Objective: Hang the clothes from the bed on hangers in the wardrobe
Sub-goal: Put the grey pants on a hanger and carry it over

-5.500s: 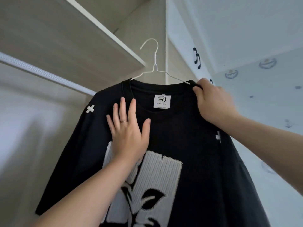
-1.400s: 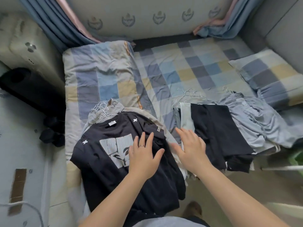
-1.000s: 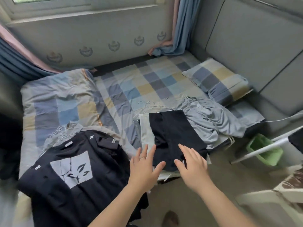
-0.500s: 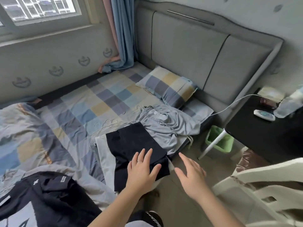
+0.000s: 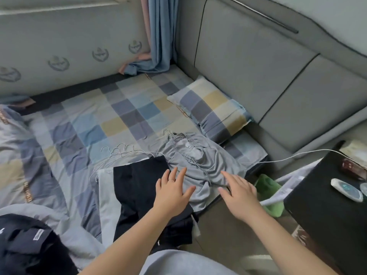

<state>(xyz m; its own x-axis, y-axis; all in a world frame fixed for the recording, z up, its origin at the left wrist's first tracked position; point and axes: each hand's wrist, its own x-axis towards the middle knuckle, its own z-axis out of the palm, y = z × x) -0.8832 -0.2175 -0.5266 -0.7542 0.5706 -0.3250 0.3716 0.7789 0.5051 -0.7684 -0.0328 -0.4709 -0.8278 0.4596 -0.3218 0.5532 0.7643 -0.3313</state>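
Observation:
Grey shorts (image 5: 194,157) with an elastic waistband lie crumpled at the bed's near edge. To their left lies a folded black garment (image 5: 137,187) on a pale grey one (image 5: 105,195). Several white wire hangers (image 5: 117,153) rest on the checked sheet behind them. My left hand (image 5: 171,192) hovers with straight spread fingers over the seam between the black garment and the grey shorts. Over the shorts' right edge, my right hand (image 5: 237,192) is also spread and holds nothing. A black printed T-shirt (image 5: 27,247) lies at the bottom left.
A checked pillow (image 5: 210,108) leans by the grey padded headboard (image 5: 258,62). A black bedside table (image 5: 327,199) with small items stands at the right, a white cable (image 5: 288,157) running to it. A green bin (image 5: 268,187) sits on the floor between bed and table.
The view has swung from the wardrobe, where a black T-shirt was on a hanger, down to the bed. Both hands have travelled right from the black printed T-shirt to the grey shorts.

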